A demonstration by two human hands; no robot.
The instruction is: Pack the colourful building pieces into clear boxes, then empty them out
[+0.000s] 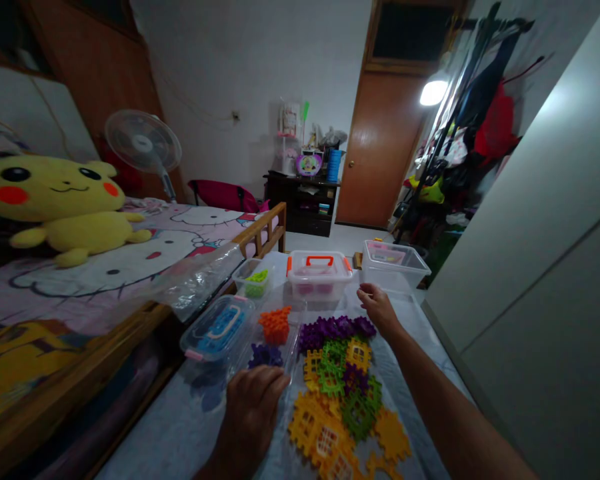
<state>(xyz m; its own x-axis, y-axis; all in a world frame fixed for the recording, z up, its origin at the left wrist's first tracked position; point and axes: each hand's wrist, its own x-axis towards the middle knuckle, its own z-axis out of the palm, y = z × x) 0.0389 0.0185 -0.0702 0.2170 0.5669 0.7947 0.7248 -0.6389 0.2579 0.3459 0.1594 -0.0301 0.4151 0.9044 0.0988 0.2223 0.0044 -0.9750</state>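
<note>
My left hand (pixel 253 407) rests near the table's front, fingers curled down beside a clear tray (pixel 294 347) holding orange pieces (pixel 275 325) and purple pieces (pixel 265 355). My right hand (pixel 377 308) reaches far across the table, fingers bent next to a row of purple waffle blocks (pixel 336 328); whether it holds one I cannot tell. A heap of yellow, green and purple waffle blocks (pixel 343 400) lies between my arms.
A clear box with an orange handle (pixel 319 273), an open clear tub (pixel 394 265), a small tub of green pieces (pixel 254 280) and a blue-lidded box (pixel 217 328) stand on the table (pixel 180 427). A bed with a yellow plush (pixel 60 200) lies left; a wall stands right.
</note>
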